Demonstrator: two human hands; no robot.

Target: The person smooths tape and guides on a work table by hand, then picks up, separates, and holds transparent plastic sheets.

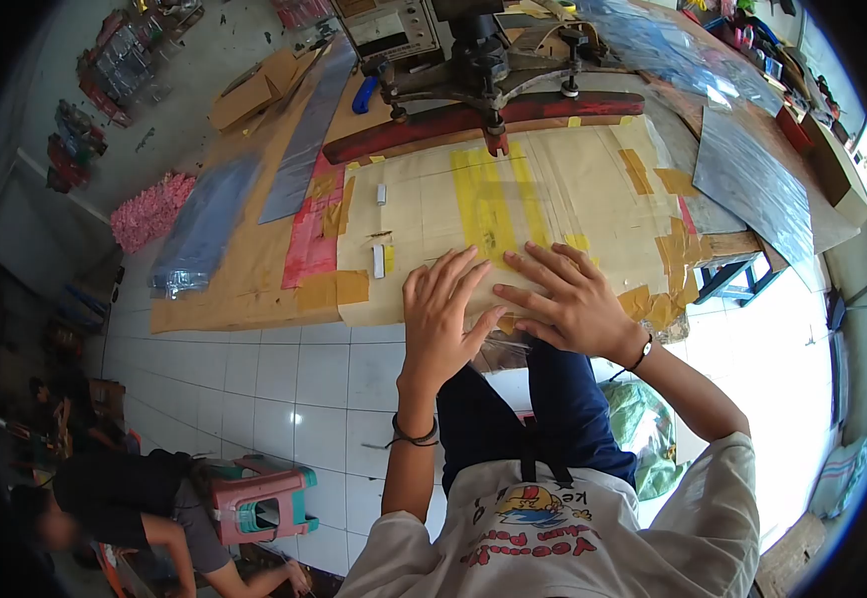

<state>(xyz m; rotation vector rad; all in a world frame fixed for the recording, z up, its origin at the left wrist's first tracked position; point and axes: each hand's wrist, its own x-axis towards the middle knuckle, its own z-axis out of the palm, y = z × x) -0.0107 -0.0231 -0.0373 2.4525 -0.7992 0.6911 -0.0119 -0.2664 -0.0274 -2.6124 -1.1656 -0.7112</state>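
Observation:
My left hand (441, 311) rests with fingers stretched out at the near edge of a tan, tape-covered work surface (414, 204). Beside it, my right hand (575, 307) lies flat with its fingers spread, pointing left across the same surface. Neither hand holds anything that I can see. Yellow tape strips (493, 209) run away from my fingertips. Two small white pieces (379, 261) are fixed left of my left hand. Beyond the surface stands a dark metal machine head with a curved red bar (414, 132).
Clear plastic sheets (204, 229) lie at the left, with more plastic sheets (752, 174) at the right. A blue-handled tool (365, 95) and a metal instrument box (389, 35) are at the back. Another person (125, 503) bends near a pink and green stool (264, 498).

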